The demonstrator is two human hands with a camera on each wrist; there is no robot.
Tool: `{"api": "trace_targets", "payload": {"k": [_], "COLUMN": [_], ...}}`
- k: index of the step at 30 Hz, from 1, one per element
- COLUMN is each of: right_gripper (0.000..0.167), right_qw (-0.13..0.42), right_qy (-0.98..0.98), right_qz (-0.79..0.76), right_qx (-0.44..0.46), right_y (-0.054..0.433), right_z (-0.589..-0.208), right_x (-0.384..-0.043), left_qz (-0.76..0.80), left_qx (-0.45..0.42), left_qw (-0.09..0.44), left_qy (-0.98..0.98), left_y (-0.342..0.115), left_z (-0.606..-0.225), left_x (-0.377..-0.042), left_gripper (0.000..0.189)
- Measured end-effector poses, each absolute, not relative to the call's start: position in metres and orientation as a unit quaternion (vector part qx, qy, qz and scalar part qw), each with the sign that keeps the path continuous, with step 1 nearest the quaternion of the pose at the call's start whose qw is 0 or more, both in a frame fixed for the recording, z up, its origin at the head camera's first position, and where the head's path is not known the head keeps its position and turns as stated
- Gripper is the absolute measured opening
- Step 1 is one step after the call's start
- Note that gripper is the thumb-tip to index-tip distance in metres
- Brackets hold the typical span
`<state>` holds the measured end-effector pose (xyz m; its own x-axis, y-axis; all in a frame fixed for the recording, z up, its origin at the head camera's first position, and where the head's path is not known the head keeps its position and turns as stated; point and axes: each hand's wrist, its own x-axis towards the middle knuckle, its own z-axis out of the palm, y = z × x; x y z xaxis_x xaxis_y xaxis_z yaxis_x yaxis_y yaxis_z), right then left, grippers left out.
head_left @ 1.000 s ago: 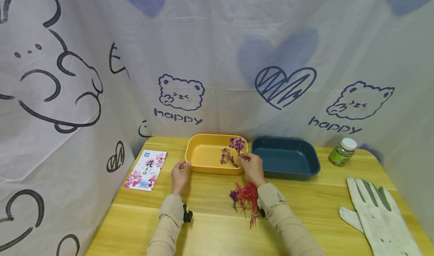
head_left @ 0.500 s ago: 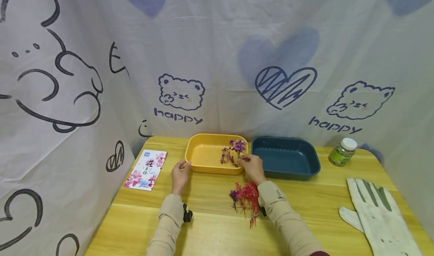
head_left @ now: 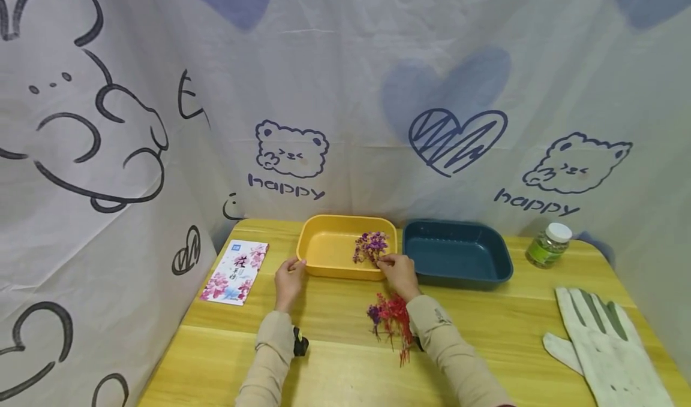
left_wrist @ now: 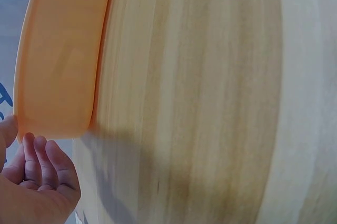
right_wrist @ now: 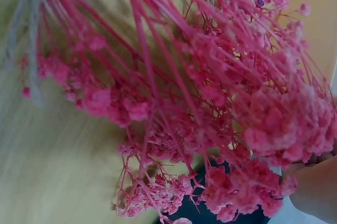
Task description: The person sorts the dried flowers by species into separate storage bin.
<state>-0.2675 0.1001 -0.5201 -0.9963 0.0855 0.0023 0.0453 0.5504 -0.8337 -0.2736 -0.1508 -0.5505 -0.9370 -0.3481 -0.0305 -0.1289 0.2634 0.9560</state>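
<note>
My left hand (head_left: 289,282) holds the left front corner of a yellow plastic tray (head_left: 318,268). In the left wrist view the thumb is by the rim of this tray (left_wrist: 58,66) and the fingers curl against its end wall. With thumb and fingertips my right hand (head_left: 399,273) pinches the stem end of purple dried flowers (head_left: 371,245) over the tray's right front part. Pink-red dried flowers (head_left: 396,314) with a small purple sprig (head_left: 374,314) are by the right wrist. Close pink blossoms (right_wrist: 284,113) fill much of the right wrist view and partly hide that hand.
A dark blue tray (head_left: 499,268) stands right of the yellow one, close beside it. Farther right are a white-lidded jar (head_left: 548,246) and a pale work glove (head_left: 615,359). A floral printed packet (head_left: 236,273) lies at left on the wooden table (head_left: 340,359). A printed curtain hangs behind.
The purple flowers in my right hand have come down and toward the left, against the other purple blossoms in the tray. My left hand stays at the tray corner.
</note>
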Motion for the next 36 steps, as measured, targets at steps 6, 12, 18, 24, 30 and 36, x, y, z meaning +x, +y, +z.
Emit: {"api": "trace_targets", "payload": {"k": [6, 12, 18, 24, 30, 36], "right_gripper": [0.018, 0.019, 0.021, 0.021, 0.021, 0.022], "right_qw": [0.023, 0.024, 0.022, 0.018, 0.019, 0.031], "right_qy": [-0.885, -0.884, -0.882, -0.881, -0.877, -0.881], "right_qz": [0.464, 0.466, 0.469, 0.472, 0.480, 0.473], "right_qx": [-0.035, -0.033, -0.033, -0.028, -0.020, -0.011], "right_y": [0.1001, 0.1011, 0.1021, 0.1028, 0.1038, 0.1055], "right_z": [-0.5204, -0.5204, -0.5219, -0.5212, -0.5194, -0.5180], "right_x": [-0.2689, -0.2684, -0.2681, -0.2675, -0.2657, -0.2630], "left_qz": [-0.592, -0.588, -0.589, -0.591, -0.589, -0.586], "left_qx": [0.152, 0.153, 0.151, 0.154, 0.152, 0.148], "left_qw": [0.093, 0.092, 0.095, 0.104, 0.097, 0.101], "left_qy": [-0.786, -0.789, -0.788, -0.785, -0.788, -0.790], "left_y": [-0.1505, -0.1495, -0.1493, -0.1493, -0.1503, -0.1491], "left_z": [-0.5494, -0.5485, -0.5481, -0.5495, -0.5481, -0.5463], "left_x": [-0.2729, -0.2718, -0.2713, -0.2731, -0.2726, -0.2713], "left_gripper": [0.036, 0.037, 0.037, 0.035, 0.037, 0.037]}}
